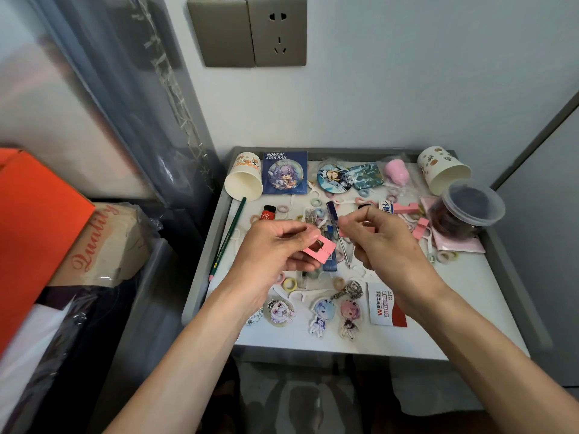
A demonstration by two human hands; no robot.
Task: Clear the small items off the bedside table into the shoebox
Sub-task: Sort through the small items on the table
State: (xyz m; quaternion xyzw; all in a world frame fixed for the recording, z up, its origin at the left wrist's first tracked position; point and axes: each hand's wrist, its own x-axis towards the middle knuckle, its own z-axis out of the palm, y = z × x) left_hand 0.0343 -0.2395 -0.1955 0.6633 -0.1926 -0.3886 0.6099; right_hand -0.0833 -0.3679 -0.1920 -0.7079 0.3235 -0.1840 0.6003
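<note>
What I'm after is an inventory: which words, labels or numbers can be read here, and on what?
"HONKAI STAR RAIL": on the blue badge card.
"Quality": red script on the plastic-wrapped brown package.
"W": on the white-and-red card; its other print is too small to read.
Orange print on the left paper cup and the blue-lettered label: blurred.

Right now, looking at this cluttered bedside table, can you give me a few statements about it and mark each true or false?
1. The left hand holds a pink piece. True.
2. The green pencil lies by the right edge. False: it lies along the left edge of the table.
3. Both paper cups stand upright. False: the left cup and the right cup lie on their sides at the back corners.
4. Nothing is plugged into the wall socket. True.
5. The red lighter is inside the orange box. False: it lies on the table.
</note>
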